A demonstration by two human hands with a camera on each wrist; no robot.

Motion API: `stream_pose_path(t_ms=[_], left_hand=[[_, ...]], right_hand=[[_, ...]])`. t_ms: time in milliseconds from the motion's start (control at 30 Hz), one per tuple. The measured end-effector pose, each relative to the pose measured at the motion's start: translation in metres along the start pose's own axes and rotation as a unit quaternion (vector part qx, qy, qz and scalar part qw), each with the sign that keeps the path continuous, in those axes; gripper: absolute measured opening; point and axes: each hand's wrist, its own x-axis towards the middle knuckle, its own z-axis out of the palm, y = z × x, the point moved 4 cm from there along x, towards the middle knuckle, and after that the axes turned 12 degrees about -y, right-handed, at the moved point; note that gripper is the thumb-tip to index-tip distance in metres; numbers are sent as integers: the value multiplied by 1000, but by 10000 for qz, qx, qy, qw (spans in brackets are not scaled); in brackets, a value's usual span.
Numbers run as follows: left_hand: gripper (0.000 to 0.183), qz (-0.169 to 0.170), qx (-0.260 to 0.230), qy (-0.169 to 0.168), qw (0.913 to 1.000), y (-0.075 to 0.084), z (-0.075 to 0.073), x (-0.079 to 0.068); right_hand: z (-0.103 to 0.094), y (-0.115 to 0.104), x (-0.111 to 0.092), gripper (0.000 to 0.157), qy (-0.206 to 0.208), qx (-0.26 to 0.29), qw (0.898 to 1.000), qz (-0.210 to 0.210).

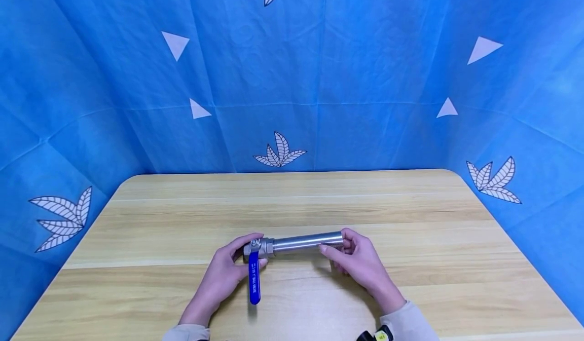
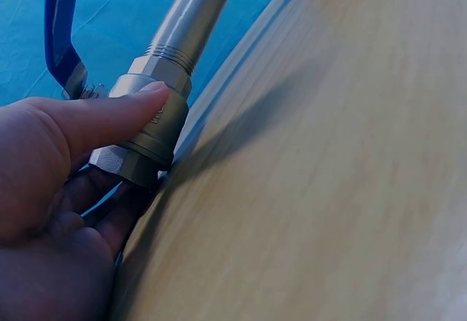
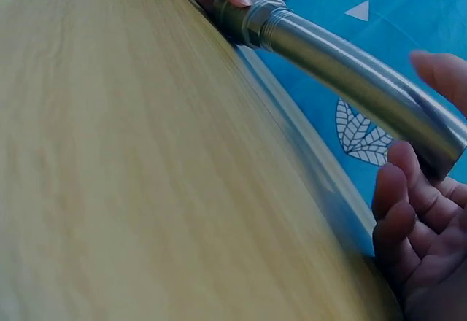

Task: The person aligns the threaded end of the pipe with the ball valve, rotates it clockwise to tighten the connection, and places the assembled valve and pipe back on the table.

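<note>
A metal ball valve [image 1: 263, 248] with a blue lever handle [image 1: 254, 280] is joined to a shiny steel pipe [image 1: 307, 241]. Several threads show where the pipe enters the valve's hex end in the left wrist view. My left hand [image 1: 223, 270] grips the valve body, its thumb [image 2: 135, 113] lying across the side and its other fingers partly hidden behind. At the pipe's free end is my right hand [image 1: 360, 260], with curled fingers [image 3: 401, 182] against the underside and the thumb [image 3: 441, 76] along the opposite side. Valve and pipe are held just above the table, the lever pointing toward me.
A light wooden table [image 1: 182, 214] with rounded far corners lies beneath the hands. Blue cloth [image 1: 319, 77] with white leaf and triangle prints hangs behind it and on both sides. A dark wrist device [image 1: 376, 335] sits at the right sleeve.
</note>
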Motion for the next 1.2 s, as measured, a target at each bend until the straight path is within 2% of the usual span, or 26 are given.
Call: stream_pose_path(t_ms=[133, 300, 467, 633, 933, 1200], left_hand=[[53, -3, -17, -18, 10000, 1, 0, 0], [52, -6, 23, -27, 10000, 1, -1, 0], [52, 30, 59, -29, 10000, 1, -1, 0], [52, 16, 27, -64, 10000, 1, -1, 1], [52, 15, 71, -51, 10000, 1, 0, 1], [52, 7, 38, -48, 10000, 1, 0, 1]], right_hand=[[1, -1, 0, 40, -176, -31, 9998, -124], [0, -3, 1, 37, -194, -75, 9988, -439], [1, -5, 0, 46, -224, 37, 9969, -754], [-1, -5, -1, 47, -123, 28, 9973, -727], [-3, -1, 0, 41, 140, 2, 9996, -249], [-4, -4, 0, 42, 330, 225, 9983, -416]])
